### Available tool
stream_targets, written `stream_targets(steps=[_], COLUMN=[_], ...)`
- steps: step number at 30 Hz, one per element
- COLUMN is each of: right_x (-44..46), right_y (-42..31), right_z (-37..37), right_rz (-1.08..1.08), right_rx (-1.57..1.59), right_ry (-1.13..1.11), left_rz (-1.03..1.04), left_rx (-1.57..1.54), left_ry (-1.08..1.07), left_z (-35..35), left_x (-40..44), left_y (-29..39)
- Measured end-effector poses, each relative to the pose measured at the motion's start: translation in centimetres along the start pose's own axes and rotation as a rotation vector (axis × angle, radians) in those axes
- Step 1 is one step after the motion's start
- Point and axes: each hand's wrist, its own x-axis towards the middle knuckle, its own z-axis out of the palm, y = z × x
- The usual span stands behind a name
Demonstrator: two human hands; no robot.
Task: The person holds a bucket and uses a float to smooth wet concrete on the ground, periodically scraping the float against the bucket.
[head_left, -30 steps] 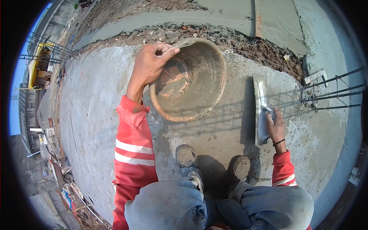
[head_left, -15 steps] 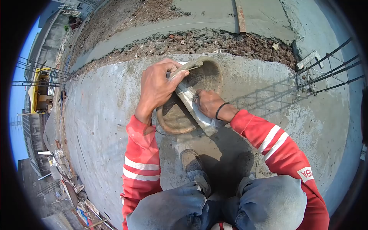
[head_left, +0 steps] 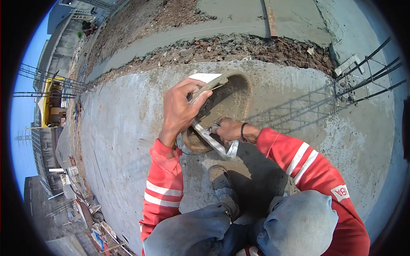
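A mortar pan [head_left: 238, 91] smeared with wet cement stands tilted over the concrete slab. My left hand [head_left: 181, 104] is closed on its upper rim, thumb on the near side. A steel plastering trowel [head_left: 216, 146] is in my right hand [head_left: 230, 129], fingers wrapped round its handle. The trowel's long blade lies slanted across the pan's opening, one end hidden behind my left hand and the other sticking out below the rim. Whether the blade touches the pan's inner wall I cannot tell. Grey mortar coats the inside of the pan.
I squat on a smooth concrete slab [head_left: 124, 115], my shoe [head_left: 221, 181] just below the pan. Reinforcing bars [head_left: 369, 79] jut out at the right. Beyond the slab's far edge lies a strip of rubble [head_left: 239, 45], then wet concrete with a rusty bar [head_left: 270, 21] across it.
The trowel blade has turned, showing a narrower face, and my right hand sits slightly lower over the pan. My left hand keeps its hold on the rim. The whole view has shifted a little.
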Motion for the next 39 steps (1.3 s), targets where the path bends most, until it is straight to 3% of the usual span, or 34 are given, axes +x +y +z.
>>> stream_targets(steps=[2, 4, 6, 7, 9, 10, 12, 13, 15, 16, 18, 19, 20, 22, 23, 27, 30, 34, 37, 39], right_x=[0.6, -0.1, 0.0, 1.0, 2.7, 0.2, -8.8, -12.2, -18.2, -21.2, -26.4, -27.2, -27.7, -29.1, -29.4, -27.0, -23.4, -18.5, -19.7, -21.4], right_y=[1.7, 3.1, 6.4, 8.9, 14.0, 14.2, 12.1, 12.0, 12.2, 12.9, 14.5, 16.1, 18.6, 21.6, 21.5, 22.6, 20.4, 18.5, 19.5, 21.2], right_z=[-1.2, -1.9, -1.0, -0.9, -0.9, -0.9, -1.6, -2.3, -4.0, -4.7, -5.0, -4.2, -3.4, -1.7, -0.5, 1.0, -0.8, -0.1, 1.7, 0.4], right_rz=[0.037, 0.065, -0.118, -0.116, -1.174, -1.164, -0.978, -0.94, -0.176, -0.147, -0.026, -0.197, -0.183, -0.024, 0.117, 0.189, 0.13, 0.045, 0.004, 0.079], right_rx=[0.413, 0.511, 0.991, 0.979, 0.059, 0.058, 0.041, 0.043, 0.898, 0.901, 0.381, 0.043, 0.044, -0.691, -0.712, -0.727, -0.674, -0.677, -0.717, -0.756], right_ry=[-0.147, -0.137, -0.266, -0.272, 0.009, 0.007, 0.274, 0.281, 0.048, 0.074, 0.292, 0.532, 0.539, 0.703, 0.668, 0.793, 0.916, 0.877, 0.77, 0.872], left_rz=[-0.007, -0.033, -0.095, -0.102, -0.125, -0.146, -0.174, -0.181, -0.165, -0.131, -0.175, -0.163, -0.151, -0.223, -0.296, -0.191, -0.195, -0.319, -0.206, -0.238], left_rx=[-0.01, -0.018, -0.043, -0.028, -0.016, -0.008, -0.03, -0.06, -0.109, -0.119, -0.125, -0.131, -0.135, -0.158, -0.165, -0.113, -0.098, -0.224, -0.168, -0.189], left_ry=[0.014, 0.052, 0.073, 0.077, 0.101, 0.111, 0.131, 0.148, 0.14, 0.17, 0.131, 0.121, 0.111, 0.079, 0.054, 0.02, 0.003, 0.004, 0.066, 0.096], left_z=[-0.1, -0.4, -1.1, -1.4, -1.8, -1.8, -1.9, -1.8, -2.0, -1.8, -2.1, -2.1, -2.1, -2.2, -2.0, -2.0, -2.1, -2.1, -3.1, -3.6], left_x=[-0.1, 0.1, 0.6, 0.7, 1.1, 1.2, 1.5, 1.6, 1.8, 1.9, 2.2, 2.5, 2.8, 3.5, 3.7, 4.5, 4.7, 4.0, 3.1, 2.2], left_y=[-0.2, -0.7, -1.4, -1.9, -2.8, -3.4, -4.5, -5.2, -5.9, -5.8, -5.6, -5.9, -6.1, -4.9, -4.6, -5.4, -5.9, -4.5, -7.0, -8.1])
